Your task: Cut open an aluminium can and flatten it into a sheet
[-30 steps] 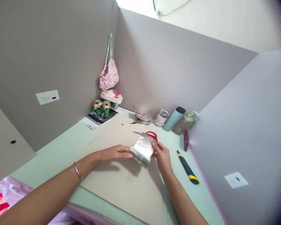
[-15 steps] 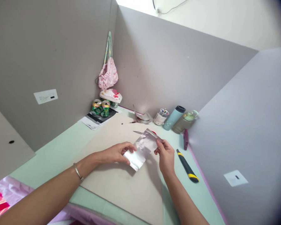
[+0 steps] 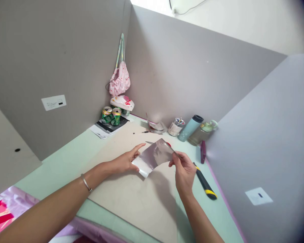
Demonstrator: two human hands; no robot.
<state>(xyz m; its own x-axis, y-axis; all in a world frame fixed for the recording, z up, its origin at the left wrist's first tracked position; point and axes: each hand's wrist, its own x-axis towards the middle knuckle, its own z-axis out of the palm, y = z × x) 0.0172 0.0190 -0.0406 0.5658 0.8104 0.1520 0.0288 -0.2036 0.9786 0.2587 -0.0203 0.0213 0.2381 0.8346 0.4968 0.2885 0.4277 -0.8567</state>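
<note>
A thin, curved silver metal sheet [image 3: 153, 158] hangs over the tan board. Its upper right edge is pinched between the thumb and fingers of my right hand [image 3: 184, 170]. My left hand [image 3: 125, 162] is at the sheet's left end, with its index finger stretched out and its thumb apart below. That thumb is close to the sheet's edge, and I cannot tell whether it presses on it. Behind the sheet, a pointed blade and a bit of red handle of what look like scissors [image 3: 149, 142] show; the rest is hidden.
A black and yellow utility knife [image 3: 205, 182] lies right of my right hand. At the back are cut metal scraps [image 3: 157, 127], a pen-filled can [image 3: 176, 127], a blue tumbler [image 3: 191, 128], a green bottle [image 3: 202, 132] and green cans [image 3: 116, 116]. Grey partitions enclose the desk.
My left hand has loosened from the sheet, its index finger lifting away and the fingers spreading. My right hand has shifted slightly right, and the sheet has tilted.
</note>
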